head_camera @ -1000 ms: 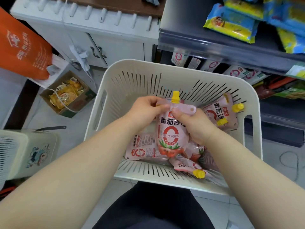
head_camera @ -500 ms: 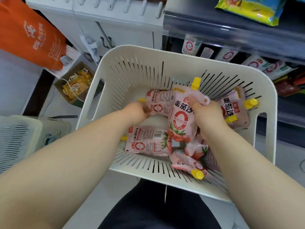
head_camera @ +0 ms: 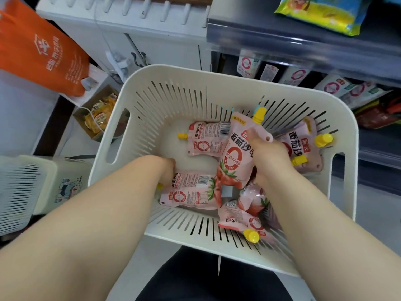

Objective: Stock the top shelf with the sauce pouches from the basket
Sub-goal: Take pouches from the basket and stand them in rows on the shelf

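A cream slotted basket (head_camera: 223,82) sits below me and holds several pink sauce pouches with yellow caps. My right hand (head_camera: 269,157) grips one upright pouch (head_camera: 236,157) by its upper edge. My left hand (head_camera: 168,172) reaches down to the left end of a flat-lying pouch (head_camera: 193,192), fingers curled at its cap end; whether they grip it is hidden. Another pouch (head_camera: 208,139) lies flat at the back of the basket, others (head_camera: 303,146) lean at the right wall, and one (head_camera: 240,220) rests at the front.
A dark shelf unit (head_camera: 303,46) stands at the right, with a yellow-blue snack bag (head_camera: 321,11) on an upper level and more pouches (head_camera: 247,65) below. An orange bag (head_camera: 41,48), a cardboard box of snacks (head_camera: 97,115) and a second cream basket (head_camera: 21,187) are at the left.
My left hand let go of the upright pouch and dropped to the flat pouch at the basket's front left. My right hand keeps the upright pouch.
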Tool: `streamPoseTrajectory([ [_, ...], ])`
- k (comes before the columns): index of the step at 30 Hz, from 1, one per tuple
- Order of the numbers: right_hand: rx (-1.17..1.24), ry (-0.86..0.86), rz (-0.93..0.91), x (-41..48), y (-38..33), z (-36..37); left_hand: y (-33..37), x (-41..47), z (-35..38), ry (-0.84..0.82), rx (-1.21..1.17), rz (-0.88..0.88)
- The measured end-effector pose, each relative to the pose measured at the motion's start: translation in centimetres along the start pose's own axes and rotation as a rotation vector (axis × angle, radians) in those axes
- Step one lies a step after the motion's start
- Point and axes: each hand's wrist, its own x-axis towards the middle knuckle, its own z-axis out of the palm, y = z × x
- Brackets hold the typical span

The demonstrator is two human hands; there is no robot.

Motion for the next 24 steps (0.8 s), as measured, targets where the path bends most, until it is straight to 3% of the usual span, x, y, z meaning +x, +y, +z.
streamPoseTrajectory([
  [6, 0.012, -0.008, -0.025, -0.6, -0.6, 0.2, -0.7, 0.6, 0.1, 0.045, -0.175, -0.074],
  [12, 0.014, -0.015, -0.056, -0.7, -0.9, 0.3, -1.6, 0.9, 0.2, -0.183, -0.458, -0.065],
  [15, -0.007, 0.005, -0.088, -1.0, -1.2, 0.2, -1.6, -0.7, -1.4, -0.246, -0.642, 0.003],
  [18, -0.061, 0.028, -0.141, -1.2, -1.6, 0.2, -1.3, -3.3, -3.5, -0.312, -0.873, 0.19],
  [24, -0.123, 0.02, -0.181, -1.0, -1.7, 0.0, 1.9, -6.0, -6.8, 0.005, -1.456, 0.389],
])
